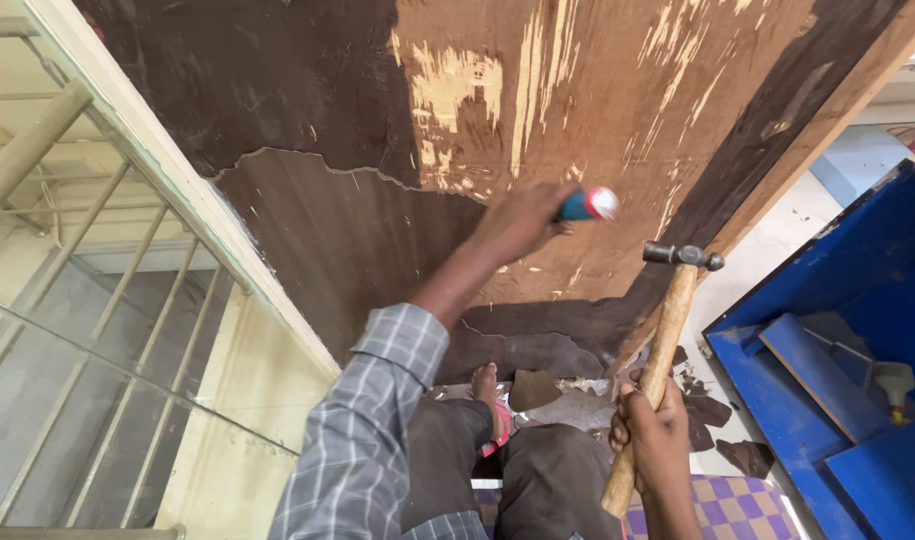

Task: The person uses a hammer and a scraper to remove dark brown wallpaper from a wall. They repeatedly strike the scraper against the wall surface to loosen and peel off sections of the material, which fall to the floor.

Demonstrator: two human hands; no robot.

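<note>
Nearest: right hand (655, 432) clamped round lower part of hammer (660, 360) handle, wooden shaft slanting up, small steel head at top, just short of the board (537, 130). Prob. head-heavy, stiff; wood handle dry, not slippery. Hold sits well below the head, near the butt end, so good leverage but less fine control; choking up nearer the head would steady it.

Below: bent knees, bare foot (486, 385) on floor among torn veneer scraps (712, 410).

Further: left hand (517, 222), checked sleeve, closed on a chisel (587, 205), blue handle w/ white end cap showing; blade hidden behind hand, pressed toward board. Handle looks plastic, rigid, light.

Far: big leaning board, dark veneer partly stripped, pale raw wood exposed. Remaining veneer likely thin, brittle, flaky. Blue box (857, 300) to right; railing (87, 330) to left.
</note>
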